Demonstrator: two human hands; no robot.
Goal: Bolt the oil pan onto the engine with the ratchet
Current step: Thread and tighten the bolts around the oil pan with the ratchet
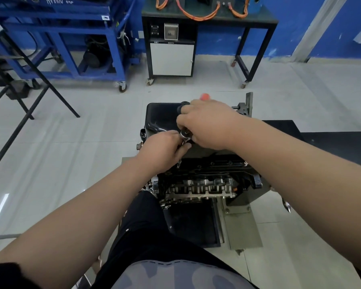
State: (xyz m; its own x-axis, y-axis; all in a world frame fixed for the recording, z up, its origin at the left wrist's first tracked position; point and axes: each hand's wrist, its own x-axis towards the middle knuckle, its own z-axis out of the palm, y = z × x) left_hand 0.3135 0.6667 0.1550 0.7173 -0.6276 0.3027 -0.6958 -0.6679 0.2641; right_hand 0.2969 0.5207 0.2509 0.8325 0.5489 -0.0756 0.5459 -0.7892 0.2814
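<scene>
R hand (208, 124): clamped on ratchet (185, 134) handle, over pan | L hand (163, 151): fingers pinched round ratchet head, just left of R hand | pan (161, 116): black, seated atop engine (198, 184), ctr of scene | ratchet head: at pan near edge | cart (56, 28): blue, far left

The glossy black oil pan (161, 117) sits on top of the engine (202, 184), a dark block with bright metal valve gear on its 6 o'clock face. The ratchet (185, 135) has its chrome head over the pan's 6 o'clock edge. Its black grip runs toward 12 o'clock and ends in an orange-red tip.
</scene>
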